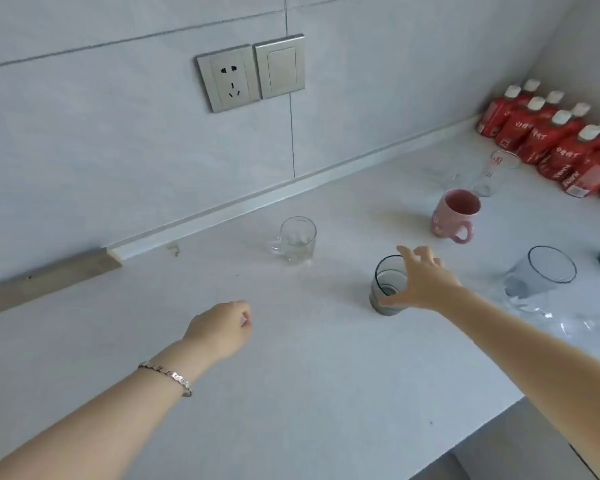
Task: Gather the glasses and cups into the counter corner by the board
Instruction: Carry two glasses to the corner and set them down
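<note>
A person's right hand (420, 282) spreads its fingers, unclamped, over the rim of a grey tumbler (386, 291) on the pale counter (291, 375); whether it touches the glass cannot be told. The left hand (219, 329) hovers well to its left, loosely curled and holding nothing. A clear handled mug (297, 240) stands beyond and left of the reaching hand, a pink mug (454, 216) beyond it, and another grey glass (541, 271) to its right.

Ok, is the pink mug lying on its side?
No, the pink mug stands upright on the counter, with its opening facing up.
</note>
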`<state>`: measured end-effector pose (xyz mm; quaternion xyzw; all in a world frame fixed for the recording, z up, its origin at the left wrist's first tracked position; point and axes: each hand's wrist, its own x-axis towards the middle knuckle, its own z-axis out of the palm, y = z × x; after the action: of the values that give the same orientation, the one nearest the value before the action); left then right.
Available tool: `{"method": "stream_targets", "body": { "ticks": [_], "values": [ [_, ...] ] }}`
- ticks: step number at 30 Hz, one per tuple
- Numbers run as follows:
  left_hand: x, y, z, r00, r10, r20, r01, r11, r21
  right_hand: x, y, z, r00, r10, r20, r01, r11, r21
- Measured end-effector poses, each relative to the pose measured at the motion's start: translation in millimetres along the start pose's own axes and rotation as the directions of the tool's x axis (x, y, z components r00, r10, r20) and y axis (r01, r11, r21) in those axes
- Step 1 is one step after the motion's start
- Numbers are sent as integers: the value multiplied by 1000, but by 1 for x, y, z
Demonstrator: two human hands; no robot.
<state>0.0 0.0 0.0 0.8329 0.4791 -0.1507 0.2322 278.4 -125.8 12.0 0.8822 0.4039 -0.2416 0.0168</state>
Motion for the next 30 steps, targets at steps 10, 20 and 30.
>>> {"method": "stream_targets", "body": {
  "ticks": [10,20,30],
  "values": [
    [134,79,-47,981,138,-136,-136,990,24,48,23,-6,994,-108,14,104,978,179],
    [152,84,-13,994,68,-83,-69,998,-12,66,-6,-9,989,-147,-13,142,932,332],
    [-15,-59,14,846,-409,-341,158,804,-573,24,-130,26,886,-457,81,434,878,202]
  ]
}}
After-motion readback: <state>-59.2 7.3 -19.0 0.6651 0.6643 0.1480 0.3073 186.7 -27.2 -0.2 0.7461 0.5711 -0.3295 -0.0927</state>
